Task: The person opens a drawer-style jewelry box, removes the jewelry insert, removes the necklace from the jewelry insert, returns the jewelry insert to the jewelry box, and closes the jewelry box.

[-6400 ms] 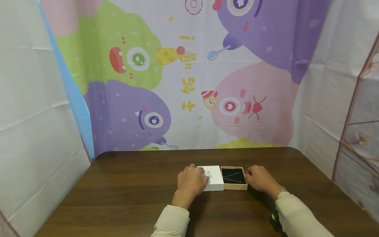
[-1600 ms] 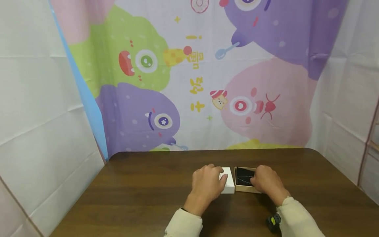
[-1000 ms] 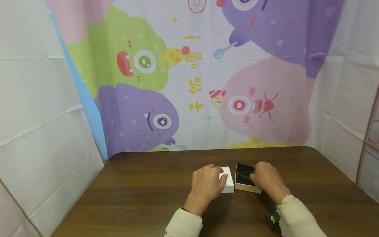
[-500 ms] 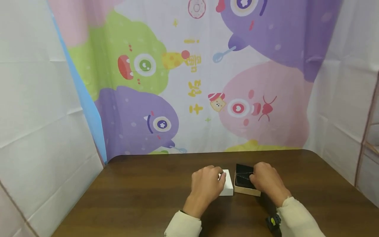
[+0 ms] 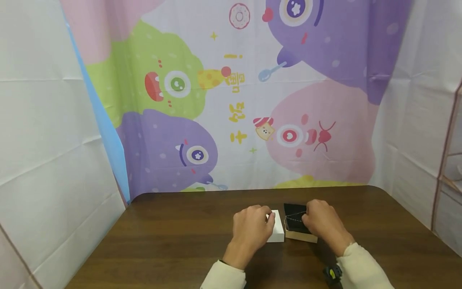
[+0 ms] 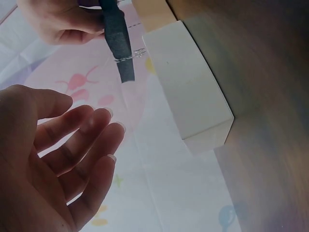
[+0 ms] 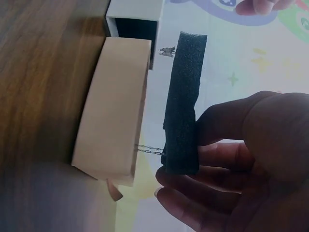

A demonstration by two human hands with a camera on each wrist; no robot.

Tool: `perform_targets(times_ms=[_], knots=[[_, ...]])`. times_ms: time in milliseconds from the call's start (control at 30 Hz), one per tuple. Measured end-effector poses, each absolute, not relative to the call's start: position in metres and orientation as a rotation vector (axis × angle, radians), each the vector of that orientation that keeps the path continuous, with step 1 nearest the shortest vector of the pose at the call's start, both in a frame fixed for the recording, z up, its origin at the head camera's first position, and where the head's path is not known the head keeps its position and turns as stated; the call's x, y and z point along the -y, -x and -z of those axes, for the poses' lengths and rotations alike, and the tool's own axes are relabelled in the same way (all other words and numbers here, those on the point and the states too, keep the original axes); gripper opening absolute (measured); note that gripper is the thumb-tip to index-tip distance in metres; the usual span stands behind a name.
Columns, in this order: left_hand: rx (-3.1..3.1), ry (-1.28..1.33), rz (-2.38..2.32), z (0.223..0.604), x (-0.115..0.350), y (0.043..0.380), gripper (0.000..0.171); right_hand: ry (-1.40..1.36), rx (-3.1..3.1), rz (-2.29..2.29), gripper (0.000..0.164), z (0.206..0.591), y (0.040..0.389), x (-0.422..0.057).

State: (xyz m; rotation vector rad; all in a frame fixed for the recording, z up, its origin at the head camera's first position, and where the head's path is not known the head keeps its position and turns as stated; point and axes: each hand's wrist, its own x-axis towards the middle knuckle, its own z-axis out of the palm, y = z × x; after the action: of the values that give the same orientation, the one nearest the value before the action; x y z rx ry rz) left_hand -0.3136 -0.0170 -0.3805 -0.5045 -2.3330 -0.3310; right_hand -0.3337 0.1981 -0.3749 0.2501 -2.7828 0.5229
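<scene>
My right hand (image 5: 326, 222) pinches a black foam insert (image 7: 183, 96) between thumb and fingers, tilted up out of the brown cardboard box drawer (image 7: 113, 101). A thin silver chain necklace (image 7: 150, 149) runs from the foam toward the drawer. At the foam's other end hangs a small wing-shaped silver charm (image 7: 167, 51). Beside the drawer lies the white box sleeve (image 6: 188, 77), its dark hollow end facing the drawer in the right wrist view. Close by the sleeve is my left hand (image 6: 63, 150), its fingers loosely bent with nothing between them.
Both box parts rest on a dark wooden table (image 5: 173, 241). A brown ribbon tab (image 7: 115, 190) sticks out at the drawer's end. Behind the table hangs a cartoon-print cloth (image 5: 231, 160), with pale cloth walls on either side.
The right hand has gone from the drawer's outer end to the foam and raised it out of the drawer. The left hand has lifted its fingers off the white sleeve.
</scene>
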Motion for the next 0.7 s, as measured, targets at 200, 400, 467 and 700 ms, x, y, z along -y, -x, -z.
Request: perform_targets(times_ms=[200,400,467,700], knots=[[2.336,0.489,0.335,0.379,0.018,0.313,0.013,-0.252,2.778,-0.543,0.032,0.368,0.331,-0.195],[2.382,0.412,0.318,0.375,0.019,0.316,0.014,-0.284,2.714,-0.536,0.029,0.357,0.328,-0.191],[2.404,0.395,0.322,0.374,0.02,0.316,0.015,-0.295,2.692,-0.527,0.029,0.355,0.327,-0.19],[2.487,0.385,0.345,0.376,0.021,0.314,0.016,-0.301,2.681,-0.518,0.023,0.351,0.322,-0.186]])
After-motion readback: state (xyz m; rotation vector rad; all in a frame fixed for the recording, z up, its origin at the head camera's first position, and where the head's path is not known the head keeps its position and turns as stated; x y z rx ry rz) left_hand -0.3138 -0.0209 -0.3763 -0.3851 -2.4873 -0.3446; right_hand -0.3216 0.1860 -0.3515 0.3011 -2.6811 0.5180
